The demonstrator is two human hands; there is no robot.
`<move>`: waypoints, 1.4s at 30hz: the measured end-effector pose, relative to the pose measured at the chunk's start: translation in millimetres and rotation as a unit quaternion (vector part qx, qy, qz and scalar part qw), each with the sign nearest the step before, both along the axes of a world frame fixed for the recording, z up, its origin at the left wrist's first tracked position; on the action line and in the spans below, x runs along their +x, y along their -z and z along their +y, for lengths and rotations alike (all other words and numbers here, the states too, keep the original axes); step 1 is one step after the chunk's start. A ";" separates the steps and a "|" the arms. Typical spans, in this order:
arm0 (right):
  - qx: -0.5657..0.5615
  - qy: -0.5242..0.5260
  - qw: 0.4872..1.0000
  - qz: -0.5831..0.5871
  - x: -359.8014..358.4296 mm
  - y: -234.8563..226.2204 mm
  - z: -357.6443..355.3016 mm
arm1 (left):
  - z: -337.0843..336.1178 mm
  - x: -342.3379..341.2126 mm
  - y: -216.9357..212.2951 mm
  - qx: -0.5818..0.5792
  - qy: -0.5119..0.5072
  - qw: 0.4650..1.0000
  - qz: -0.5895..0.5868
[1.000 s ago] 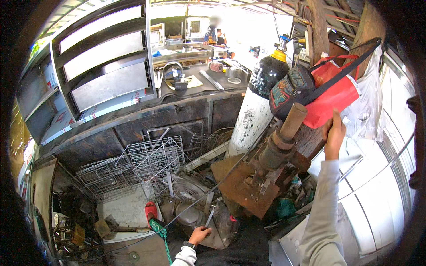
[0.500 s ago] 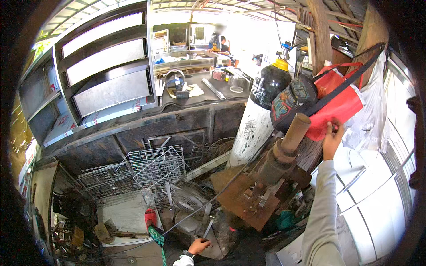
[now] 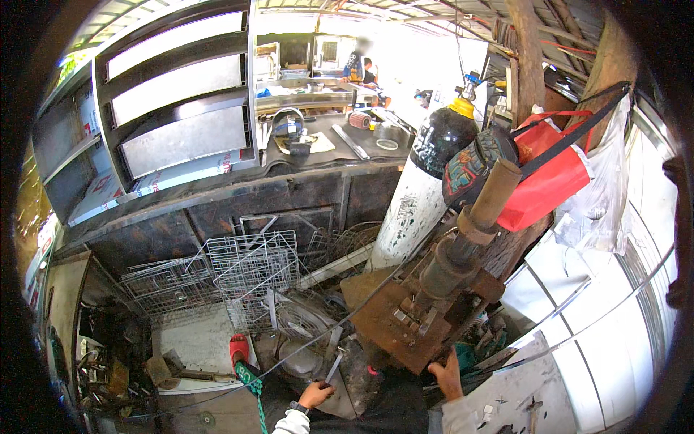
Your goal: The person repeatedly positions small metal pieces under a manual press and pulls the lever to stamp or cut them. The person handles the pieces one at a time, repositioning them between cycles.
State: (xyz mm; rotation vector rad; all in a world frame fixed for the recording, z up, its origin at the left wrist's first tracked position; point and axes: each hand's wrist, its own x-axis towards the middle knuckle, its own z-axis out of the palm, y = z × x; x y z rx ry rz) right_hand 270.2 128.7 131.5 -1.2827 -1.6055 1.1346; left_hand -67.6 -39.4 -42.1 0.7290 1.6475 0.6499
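My left hand (image 3: pixel 316 395), with a dark band at its wrist, is low in the middle, closed round the lower end of a narrow grey metal strip (image 3: pixel 333 367). The strip slants up and right from my fingers. To the right, my right hand (image 3: pixel 447 375) is at the near edge of a rusty metal plate (image 3: pixel 383 311). Its thumb and a finger show apart, with nothing visible between them; the other fingers are partly hidden. A thick rusty post (image 3: pixel 478 214) with collars rises from the plate.
Behind the plate leans a white and black gas cylinder (image 3: pixel 408 213) with a yellow collar. A red bag (image 3: pixel 553 177) hangs beside it. Wire racks (image 3: pixel 253 271) lie left of centre. A cable (image 3: pixel 303 351) crosses in front. My foot in a red shoe (image 3: pixel 239 349) is at lower left.
My right hand has left the red bag and come down to the near edge of the rusty plate. My left hand still holds the strip, shifted slightly up and left in view.
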 end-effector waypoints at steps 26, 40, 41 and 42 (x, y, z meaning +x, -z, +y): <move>0.330 0.296 0.882 0.162 -26.9 -297.6 199.8 | 250.8 105.9 -92.7 0.432 0.242 0.752 0.434; 0.357 0.319 0.871 0.110 -8.9 -284.5 241.6 | 327.7 73.5 -77.0 0.450 0.437 0.661 0.412; 0.359 0.336 0.866 0.087 -4.1 -283.3 242.7 | 323.7 78.9 -78.9 0.446 0.438 0.666 0.407; 0.341 0.347 0.871 0.070 -2.3 -287.6 237.9 | 319.7 84.1 -83.8 0.445 0.437 0.670 0.404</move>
